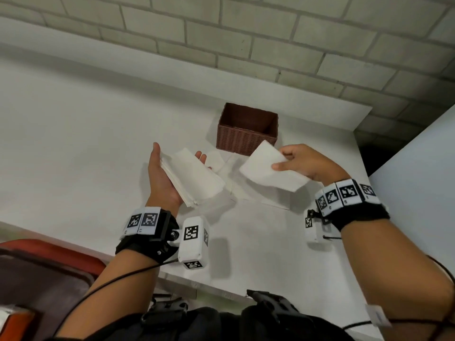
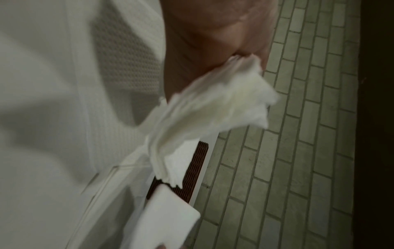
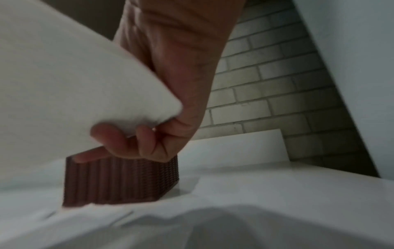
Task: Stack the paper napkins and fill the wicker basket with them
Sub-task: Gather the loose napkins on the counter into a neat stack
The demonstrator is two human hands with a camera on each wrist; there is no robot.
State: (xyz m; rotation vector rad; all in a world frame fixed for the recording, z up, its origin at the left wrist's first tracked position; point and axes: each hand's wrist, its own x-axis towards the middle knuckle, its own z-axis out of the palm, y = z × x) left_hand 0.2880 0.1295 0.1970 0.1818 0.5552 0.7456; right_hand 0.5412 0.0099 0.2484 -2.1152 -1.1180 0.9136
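Observation:
A brown wicker basket (image 1: 247, 129) stands empty on the white table (image 1: 73, 134), beyond both hands. My left hand (image 1: 162, 173) is palm up and cradles a stack of white paper napkins (image 1: 194, 178), thumb and fingers around its sides. The stack's ragged edges (image 2: 213, 107) show in the left wrist view. To the right, above the table, my right hand (image 1: 299, 162) pinches a single white napkin (image 1: 268, 168) between thumb and fingers. In the right wrist view this napkin (image 3: 74, 94) hides part of the basket (image 3: 121, 182). More napkins (image 1: 241, 190) lie flat on the table beneath the hands.
A grey brick wall (image 1: 270, 40) runs behind the table. A white panel (image 1: 418, 168) rises at the right edge. A red-brown chair (image 1: 44, 267) sits at lower left, beside the table's front edge.

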